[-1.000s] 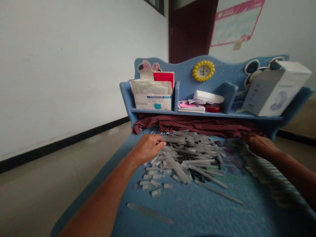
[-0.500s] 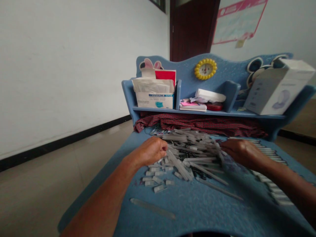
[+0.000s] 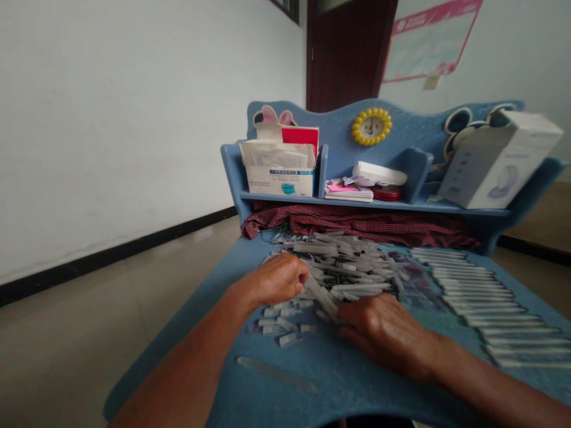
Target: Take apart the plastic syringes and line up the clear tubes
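A loose pile of thin grey-white plastic tubes and short caps [image 3: 343,270] lies in the middle of the blue desk [image 3: 366,380]. My left hand [image 3: 279,279] rests at the pile's left edge with its fingers curled in; what they hold is hidden. My right hand [image 3: 379,327] lies palm down at the pile's near edge, fingers bent over a few pieces. Several short caps [image 3: 281,324] sit just below my left hand. Along the right side runs a neat row of finished tubes [image 3: 473,297].
A red checked cloth [image 3: 357,223] lies under the desk's shelf. On the shelf stand an open box of masks [image 3: 277,172], papers [image 3: 348,191] and a tilted white carton [image 3: 495,160]. A single long tube [image 3: 276,374] lies near the front edge. Floor drops off left.
My right hand has come from the row of tubes at the far right down to the near edge of the pile. My left hand has closed and shifted slightly towards me.
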Demonstrator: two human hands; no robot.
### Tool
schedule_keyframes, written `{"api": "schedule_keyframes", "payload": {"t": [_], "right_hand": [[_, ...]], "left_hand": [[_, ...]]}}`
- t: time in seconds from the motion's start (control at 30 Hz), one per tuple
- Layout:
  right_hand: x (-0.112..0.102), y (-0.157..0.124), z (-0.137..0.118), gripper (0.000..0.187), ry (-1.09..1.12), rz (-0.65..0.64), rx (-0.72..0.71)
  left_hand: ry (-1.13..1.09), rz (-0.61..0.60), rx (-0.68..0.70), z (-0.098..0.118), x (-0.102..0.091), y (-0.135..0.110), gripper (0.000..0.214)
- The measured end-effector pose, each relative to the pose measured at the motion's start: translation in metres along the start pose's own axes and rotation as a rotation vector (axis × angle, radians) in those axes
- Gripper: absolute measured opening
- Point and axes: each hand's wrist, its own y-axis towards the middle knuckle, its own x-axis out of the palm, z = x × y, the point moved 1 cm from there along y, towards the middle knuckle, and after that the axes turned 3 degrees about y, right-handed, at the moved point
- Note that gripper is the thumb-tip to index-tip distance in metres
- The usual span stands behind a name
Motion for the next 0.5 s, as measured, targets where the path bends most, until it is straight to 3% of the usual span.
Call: {"api": "schedule_keyframes", "payload": {"t": [0.27,0.5], "right_hand": [[0.025,0.003,-0.003,0.012,-0.177,0.087,0.007],[0.032,0.003,-0.006,0.015,-0.196,0.104,-0.015]], "left_hand": [[0.075,0.043,0.075,0.008,0.009,0.001,0.015],[0.085,-0.027,0.089,0.013,0.011,0.001,0.020]]}}
